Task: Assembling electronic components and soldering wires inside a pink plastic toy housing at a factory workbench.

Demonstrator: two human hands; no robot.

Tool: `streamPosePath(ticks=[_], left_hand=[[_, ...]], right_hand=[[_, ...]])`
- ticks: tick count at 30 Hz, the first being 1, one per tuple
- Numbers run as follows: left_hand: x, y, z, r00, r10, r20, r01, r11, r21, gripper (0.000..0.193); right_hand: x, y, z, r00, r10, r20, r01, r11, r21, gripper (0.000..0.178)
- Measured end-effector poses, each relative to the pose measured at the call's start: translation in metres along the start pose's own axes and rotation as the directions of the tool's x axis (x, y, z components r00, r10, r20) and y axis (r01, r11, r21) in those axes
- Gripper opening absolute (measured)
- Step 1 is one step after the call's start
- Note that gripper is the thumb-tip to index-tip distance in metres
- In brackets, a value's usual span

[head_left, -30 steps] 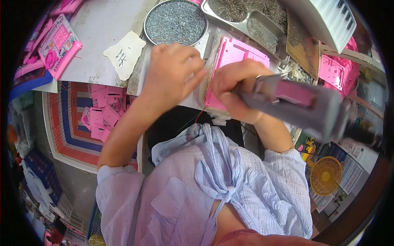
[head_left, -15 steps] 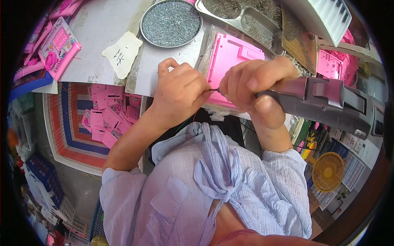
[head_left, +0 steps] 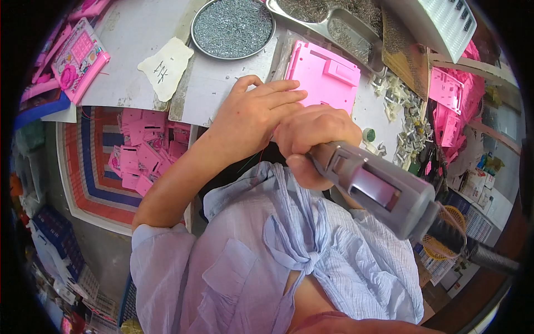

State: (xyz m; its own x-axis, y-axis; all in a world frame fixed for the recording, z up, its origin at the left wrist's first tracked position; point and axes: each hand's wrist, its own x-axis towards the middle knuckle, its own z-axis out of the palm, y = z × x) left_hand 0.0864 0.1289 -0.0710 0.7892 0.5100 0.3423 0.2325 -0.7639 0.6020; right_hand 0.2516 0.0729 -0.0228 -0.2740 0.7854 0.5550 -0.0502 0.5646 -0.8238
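Observation:
My right hand (head_left: 317, 133) is wrapped round a grey electric screwdriver (head_left: 409, 206), whose back end slants toward the lower right. Its tip is hidden behind my fist. Below that fist and my left fingers lies a pink plastic housing (head_left: 316, 68) with a raised rectangular block. My left hand (head_left: 240, 118) rests at the housing's left near side, fingers stretched over its edge; the thumb is hidden. Any screw under the tip is out of sight. A thin wire (head_left: 261, 157) hangs below my left hand.
A round metal dish (head_left: 233, 30) of screws stands beyond my left hand, beside a metal tray (head_left: 311, 25) of small parts. Loose pale pieces (head_left: 409, 122) lie at the right. A lined box (head_left: 83, 206) of pink parts is at the left. A coiled cord (head_left: 492, 256) trails from the screwdriver.
My left fingers have opened from a pinch at the screwdriver's tip and now lie over the housing. My right hand has brought the screwdriver left and nearer my body, its back end swinging toward me.

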Motion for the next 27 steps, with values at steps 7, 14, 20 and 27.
streamPosePath(ticks=[7, 14, 20, 27], left_hand=[[0.005, 0.007, -0.005, 1.0, -0.01, 0.014, 0.009, 0.999, 0.05, 0.033], [0.061, 0.043, 0.016, 0.999, 0.049, -0.003, -0.049, 0.997, 0.052, 0.029], [0.067, 0.04, 0.046, 0.997, 0.075, 0.019, -0.077, 0.977, 0.198, 0.029], [0.068, 0.041, 0.045, 0.998, 0.043, 0.038, -0.05, 0.977, 0.206, 0.031]], right_hand=[[0.006, -0.023, -0.042, 0.976, 0.181, -0.12, -0.184, 0.983, -0.011, 0.017], [-0.026, -0.053, -0.124, 0.888, 0.046, -0.458, 0.057, 0.976, 0.209, 0.017], [-0.054, -0.021, -0.119, 0.833, 0.106, -0.542, -0.095, 0.994, 0.049, 0.016], [-0.039, 0.002, -0.119, 0.868, -0.022, -0.496, -0.058, 0.988, -0.146, 0.005]])
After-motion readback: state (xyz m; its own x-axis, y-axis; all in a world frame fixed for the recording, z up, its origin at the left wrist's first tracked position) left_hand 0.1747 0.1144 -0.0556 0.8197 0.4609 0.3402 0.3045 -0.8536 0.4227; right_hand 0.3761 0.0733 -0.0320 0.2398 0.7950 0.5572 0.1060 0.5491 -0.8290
